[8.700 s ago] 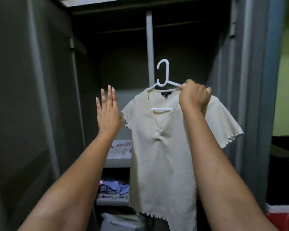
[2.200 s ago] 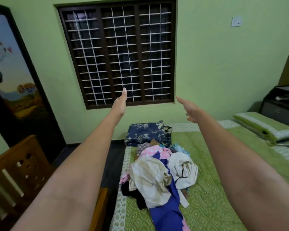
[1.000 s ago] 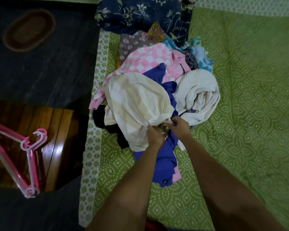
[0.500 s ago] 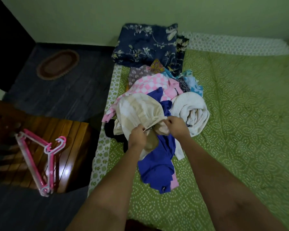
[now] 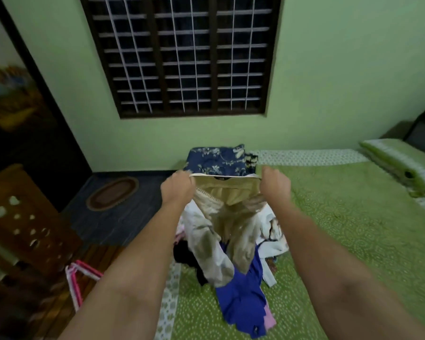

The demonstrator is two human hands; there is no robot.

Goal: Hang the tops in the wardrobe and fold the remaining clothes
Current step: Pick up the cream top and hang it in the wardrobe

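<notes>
Lifted clear of the heap where both hands were bunched together half a second ago, a cream top (image 5: 227, 212) now hangs stretched between them above the bed (image 5: 349, 229), and the view has tipped up to take in the barred window (image 5: 182, 55). Left hand (image 5: 178, 188) and right hand (image 5: 275, 185) are held apart, each with fingers curled over one end of the neckline, which runs level from left to right with a small dark label at its middle. From that line the garment's long axis falls straight down and towards the person, its lower end still trailing on the pile of clothes (image 5: 245, 278) directly below. Both hands sit at about the same height and reach, so neither is nearer the cloth. A bundle of pink hangers (image 5: 77, 283) lies low on the left on dark wooden furniture beside the bed, nearer the left hand, and that is likely where the coming move must go if this top is to be hung. Counted: one top in hand; one pile, in which blue, white, black and pink pieces show, their exact number not countable; one folded navy floral cloth (image 5: 216, 160) beyond it at the bed's edge; one pillow (image 5: 400, 163) at far right; one oval mat (image 5: 112, 193) on the floor; the hangers are too blurred to count.
</notes>
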